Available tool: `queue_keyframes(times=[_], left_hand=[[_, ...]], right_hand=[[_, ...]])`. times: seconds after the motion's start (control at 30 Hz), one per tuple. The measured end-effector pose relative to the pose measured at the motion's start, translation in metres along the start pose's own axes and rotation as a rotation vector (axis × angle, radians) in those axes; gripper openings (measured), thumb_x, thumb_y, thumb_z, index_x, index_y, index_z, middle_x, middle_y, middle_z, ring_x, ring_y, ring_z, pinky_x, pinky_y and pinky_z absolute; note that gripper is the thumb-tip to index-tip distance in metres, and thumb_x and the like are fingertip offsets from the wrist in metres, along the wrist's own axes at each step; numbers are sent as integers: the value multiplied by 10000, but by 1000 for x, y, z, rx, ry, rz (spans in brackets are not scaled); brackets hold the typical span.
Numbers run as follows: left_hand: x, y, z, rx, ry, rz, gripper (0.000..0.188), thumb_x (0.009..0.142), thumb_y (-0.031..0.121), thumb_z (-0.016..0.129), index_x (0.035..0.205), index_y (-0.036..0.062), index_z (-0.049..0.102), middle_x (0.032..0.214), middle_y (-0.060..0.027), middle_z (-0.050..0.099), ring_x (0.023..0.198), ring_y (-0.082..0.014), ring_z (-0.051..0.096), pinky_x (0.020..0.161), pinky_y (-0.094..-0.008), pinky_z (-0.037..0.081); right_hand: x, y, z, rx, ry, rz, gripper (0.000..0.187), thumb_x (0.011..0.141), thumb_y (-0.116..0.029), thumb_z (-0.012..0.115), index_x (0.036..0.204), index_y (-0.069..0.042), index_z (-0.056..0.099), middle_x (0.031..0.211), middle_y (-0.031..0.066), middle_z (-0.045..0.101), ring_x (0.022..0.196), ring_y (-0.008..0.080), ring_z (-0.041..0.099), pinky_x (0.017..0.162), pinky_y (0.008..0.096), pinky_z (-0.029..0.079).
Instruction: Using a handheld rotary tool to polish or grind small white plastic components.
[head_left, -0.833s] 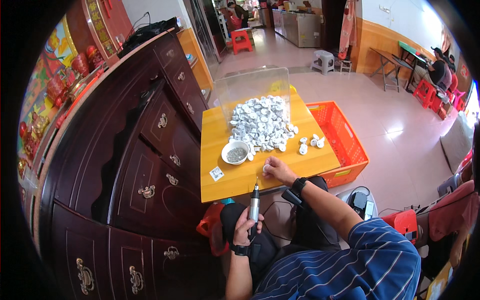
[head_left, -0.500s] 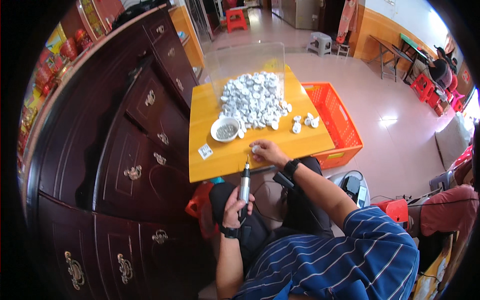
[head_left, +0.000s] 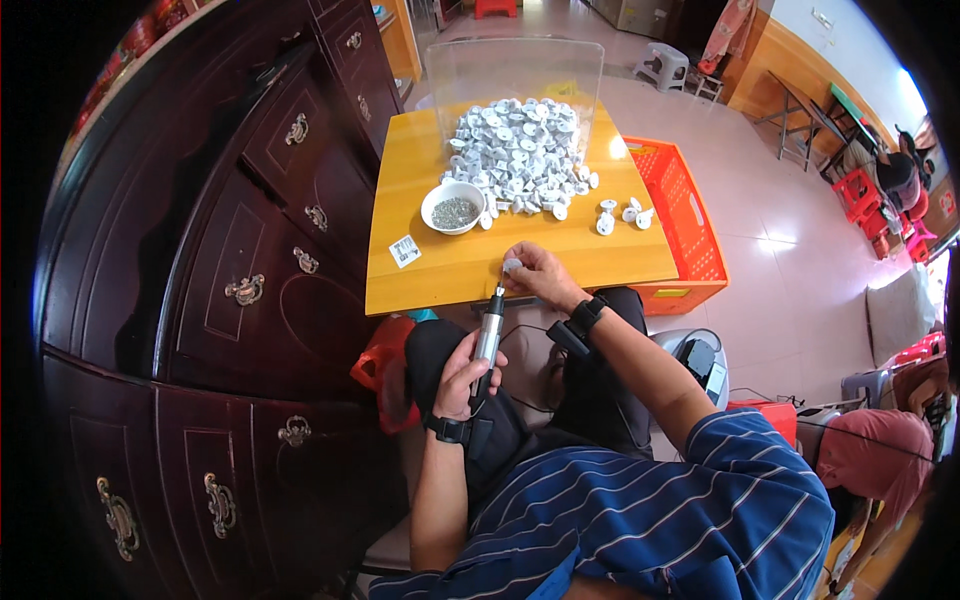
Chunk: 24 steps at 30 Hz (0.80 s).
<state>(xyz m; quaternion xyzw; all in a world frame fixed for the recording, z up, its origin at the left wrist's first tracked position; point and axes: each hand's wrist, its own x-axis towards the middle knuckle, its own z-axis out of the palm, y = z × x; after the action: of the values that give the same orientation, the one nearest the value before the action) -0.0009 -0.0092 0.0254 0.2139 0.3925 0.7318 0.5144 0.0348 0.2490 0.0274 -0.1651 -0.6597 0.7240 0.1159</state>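
Observation:
My left hand (head_left: 466, 378) is closed around a silver and black electric screwdriver (head_left: 489, 338), its bit pointing away from me. With the fingers of my right hand (head_left: 540, 276), I pinch a small round white plastic part (head_left: 512, 265) over the near edge of the yellow table (head_left: 440, 285). The bit's tip reaches the underside of this part; whether a screw sits between them is too small to tell. Beyond my hands stands a white bowl (head_left: 428, 208) of small metal screws (head_left: 456, 213), beside a large heap of similar white parts (head_left: 525, 150).
Several white parts (head_left: 606, 224) lie apart at the table's right. A printed white card (head_left: 404, 251) lies left. A clear plastic bin (head_left: 515, 70) stands behind the heap. An orange crate (head_left: 690, 220) adjoins the table's right side; a dark drawer cabinet (head_left: 220, 250) lines the left.
The view has shifted, so the table sits higher in the picture. The screwdriver has come up closer to the white part in my right hand, and its bit now meets it.

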Motion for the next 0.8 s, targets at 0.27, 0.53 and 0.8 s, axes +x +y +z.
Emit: queue_keyframes(times=[0.27,0.53,0.8], left_hand=[[2,-1,2,6,37,-39,618,925,186,598,1472,22,363,1016,-104,626,751,-127,611,616,-231,509],[3,-1,3,12,36,-48,618,920,178,596,1473,26,365,1010,-104,628,748,-126,612,610,-228,507],[3,0,4,9,37,-42,616,922,180,599,1470,21,364,1015,-106,626,746,-127,613,604,-226,510]], right_hand=[[-5,-5,2,-18,24,4,96,997,-126,610,1050,-50,586,852,17,658,755,76,635,676,232,554],[-3,0,1,-39,36,-5,84,991,-104,609,1052,-50,592,859,8,655,774,78,649,689,236,560],[-3,2,-1,-5,7,-32,94,988,-116,620,1052,-53,592,874,7,658,783,77,650,707,232,556]])
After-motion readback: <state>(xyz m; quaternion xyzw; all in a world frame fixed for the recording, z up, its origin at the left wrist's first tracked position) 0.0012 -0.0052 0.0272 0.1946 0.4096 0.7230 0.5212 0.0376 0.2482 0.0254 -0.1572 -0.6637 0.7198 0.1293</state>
